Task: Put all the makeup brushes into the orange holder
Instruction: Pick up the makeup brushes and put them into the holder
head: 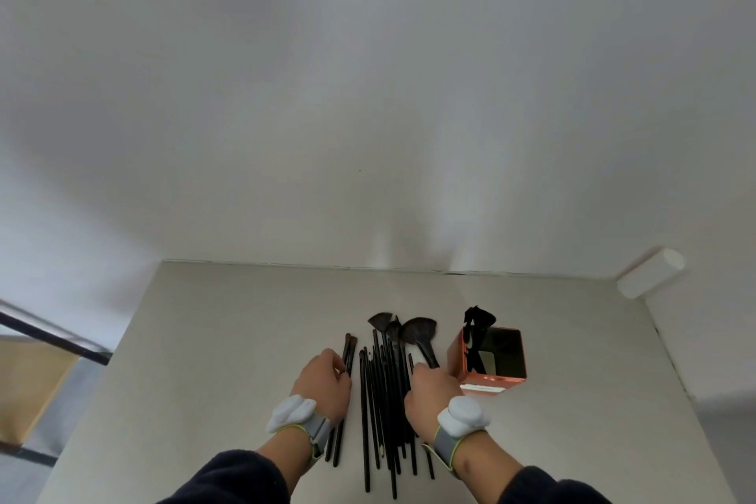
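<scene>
A plain white wall (pixel 368 94) rises directly behind the pale beige rectangular tabletop (pixel 245 319). Left of the tabletop stands tan wooden furniture (pixel 28 385) under a dark metal bar (pixel 49 336).

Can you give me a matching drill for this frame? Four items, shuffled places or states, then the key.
Column 1
1. square orange metal holder
2. large black fan brush
3. left hand
4. row of thin black makeup brushes

Column 2
A. lying flat on the table between the two hands
B. on two brushes at the left edge of the set
C. handle gripped by the right hand
D. upright on the table, right of the brushes, a black brush already inside

Pairs: 1-D, 2-C, 3-B, 4-A
</scene>
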Demonstrator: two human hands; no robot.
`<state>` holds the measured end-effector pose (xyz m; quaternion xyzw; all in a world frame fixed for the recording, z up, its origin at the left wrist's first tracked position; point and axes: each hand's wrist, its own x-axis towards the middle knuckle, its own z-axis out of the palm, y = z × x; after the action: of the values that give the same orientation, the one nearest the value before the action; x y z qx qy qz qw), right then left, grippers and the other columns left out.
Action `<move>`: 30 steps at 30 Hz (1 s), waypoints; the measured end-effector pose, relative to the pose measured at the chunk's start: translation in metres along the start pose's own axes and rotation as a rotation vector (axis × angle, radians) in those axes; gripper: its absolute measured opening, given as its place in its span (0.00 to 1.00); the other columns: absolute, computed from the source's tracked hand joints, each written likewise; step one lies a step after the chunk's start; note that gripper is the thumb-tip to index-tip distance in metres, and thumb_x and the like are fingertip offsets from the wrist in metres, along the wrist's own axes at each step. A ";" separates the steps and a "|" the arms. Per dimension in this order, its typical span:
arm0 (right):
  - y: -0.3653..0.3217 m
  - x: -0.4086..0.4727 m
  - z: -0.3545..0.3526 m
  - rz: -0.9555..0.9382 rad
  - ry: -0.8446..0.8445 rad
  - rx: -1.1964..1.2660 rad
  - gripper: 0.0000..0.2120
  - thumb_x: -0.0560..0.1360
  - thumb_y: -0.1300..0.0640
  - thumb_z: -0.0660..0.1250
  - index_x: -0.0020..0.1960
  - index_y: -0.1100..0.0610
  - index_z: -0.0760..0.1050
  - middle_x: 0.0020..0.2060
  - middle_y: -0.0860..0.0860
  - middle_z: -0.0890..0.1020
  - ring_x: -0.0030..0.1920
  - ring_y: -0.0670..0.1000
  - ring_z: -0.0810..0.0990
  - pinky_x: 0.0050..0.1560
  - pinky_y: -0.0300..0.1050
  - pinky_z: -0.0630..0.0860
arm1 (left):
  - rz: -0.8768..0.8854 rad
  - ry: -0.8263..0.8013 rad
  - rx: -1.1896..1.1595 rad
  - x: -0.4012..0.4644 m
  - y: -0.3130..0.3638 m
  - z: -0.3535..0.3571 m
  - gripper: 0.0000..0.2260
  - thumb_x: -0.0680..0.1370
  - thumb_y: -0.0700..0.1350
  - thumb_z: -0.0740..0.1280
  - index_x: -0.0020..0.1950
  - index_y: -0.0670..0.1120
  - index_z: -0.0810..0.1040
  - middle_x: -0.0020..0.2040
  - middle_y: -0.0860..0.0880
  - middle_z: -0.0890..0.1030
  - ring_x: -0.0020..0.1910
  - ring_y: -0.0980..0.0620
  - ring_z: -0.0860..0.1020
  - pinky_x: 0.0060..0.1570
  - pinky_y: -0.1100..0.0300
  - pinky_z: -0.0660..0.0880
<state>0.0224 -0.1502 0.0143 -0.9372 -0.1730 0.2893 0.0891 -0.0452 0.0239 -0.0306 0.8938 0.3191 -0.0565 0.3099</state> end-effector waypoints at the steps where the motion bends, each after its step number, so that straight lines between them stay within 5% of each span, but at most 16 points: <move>1: 0.001 0.003 0.003 0.004 -0.016 -0.030 0.08 0.76 0.62 0.57 0.53 0.59 0.72 0.52 0.57 0.81 0.51 0.57 0.81 0.41 0.43 0.70 | -0.016 -0.009 0.014 0.001 -0.003 0.000 0.03 0.73 0.48 0.63 0.43 0.56 0.70 0.40 0.55 0.77 0.35 0.57 0.73 0.32 0.61 0.66; 10: 0.010 0.017 0.020 0.021 -0.128 -0.118 0.11 0.75 0.63 0.59 0.55 0.61 0.73 0.55 0.57 0.81 0.55 0.58 0.81 0.49 0.45 0.75 | -0.071 -0.106 0.066 0.004 -0.013 0.004 0.05 0.73 0.44 0.64 0.46 0.52 0.70 0.43 0.52 0.78 0.38 0.53 0.74 0.34 0.60 0.65; 21: 0.023 0.019 0.025 0.076 -0.183 -0.035 0.10 0.73 0.60 0.60 0.49 0.57 0.78 0.49 0.53 0.83 0.47 0.52 0.82 0.40 0.38 0.70 | -0.157 -0.179 0.106 -0.001 -0.008 -0.001 0.09 0.71 0.47 0.65 0.49 0.50 0.69 0.43 0.51 0.77 0.35 0.53 0.73 0.32 0.61 0.67; 25: 0.019 0.012 0.018 0.088 -0.121 0.019 0.04 0.72 0.60 0.60 0.38 0.54 0.69 0.43 0.52 0.82 0.42 0.53 0.81 0.35 0.40 0.70 | -0.175 -0.170 0.146 -0.009 -0.004 -0.004 0.08 0.71 0.48 0.65 0.47 0.49 0.71 0.42 0.52 0.75 0.35 0.53 0.72 0.30 0.62 0.65; 27: 0.016 0.009 0.015 0.061 -0.068 0.041 0.02 0.72 0.58 0.60 0.41 0.55 0.67 0.37 0.51 0.77 0.38 0.53 0.77 0.31 0.40 0.67 | -0.157 -0.168 0.148 -0.010 -0.002 -0.004 0.07 0.72 0.49 0.65 0.47 0.49 0.71 0.43 0.51 0.76 0.35 0.54 0.72 0.28 0.63 0.63; 30: 0.010 0.003 0.008 0.015 -0.014 0.050 0.04 0.72 0.57 0.60 0.45 0.55 0.64 0.42 0.54 0.79 0.36 0.53 0.72 0.33 0.42 0.67 | -0.104 -0.126 0.118 -0.012 0.007 -0.007 0.08 0.73 0.49 0.65 0.50 0.49 0.72 0.45 0.50 0.79 0.39 0.52 0.75 0.33 0.61 0.66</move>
<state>0.0223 -0.1575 0.0035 -0.9339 -0.1592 0.3010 0.1092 -0.0516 0.0171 -0.0181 0.8875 0.3408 -0.1474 0.2728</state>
